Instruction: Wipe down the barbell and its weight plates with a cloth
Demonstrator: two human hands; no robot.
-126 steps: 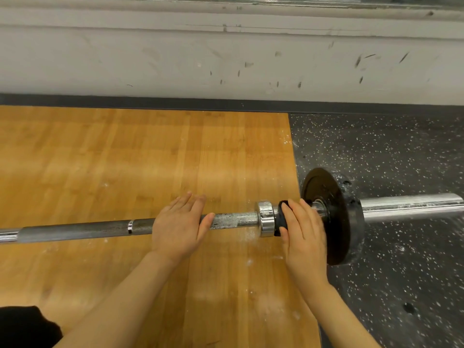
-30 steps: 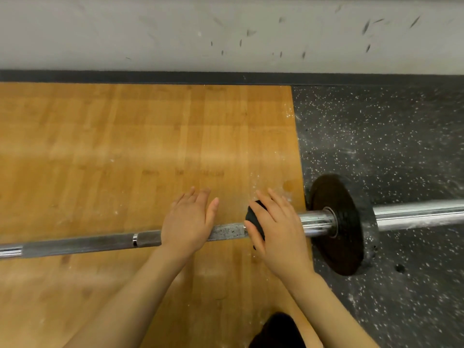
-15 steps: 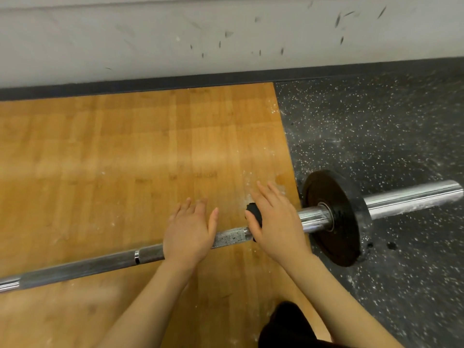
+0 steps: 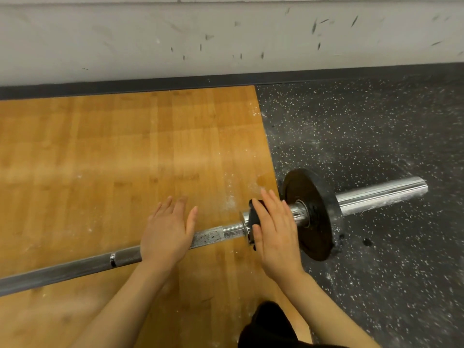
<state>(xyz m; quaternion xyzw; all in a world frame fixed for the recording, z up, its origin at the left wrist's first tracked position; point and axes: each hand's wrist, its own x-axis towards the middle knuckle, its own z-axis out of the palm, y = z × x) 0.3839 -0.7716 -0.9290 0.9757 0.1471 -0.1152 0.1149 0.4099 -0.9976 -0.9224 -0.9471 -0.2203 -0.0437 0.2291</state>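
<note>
- Lying across the wooden platform (image 4: pixel 100 159), the barbell (image 4: pixel 75 266) runs left to right, its sleeve end out over the speckled rubber floor (image 4: pixel 376 134).
- Your left hand (image 4: pixel 167 234) rests flat on the shaft, fingers straight.
- Your right hand (image 4: pixel 275 229) presses a black cloth (image 4: pixel 256 214) onto the sleeve with straight fingers, just left of the black weight plate (image 4: pixel 312 214).

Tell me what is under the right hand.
A black cloth shows beneath the right hand, pressed on the barbell sleeve beside the weight plate. The cloth's remainder is covered.
</note>
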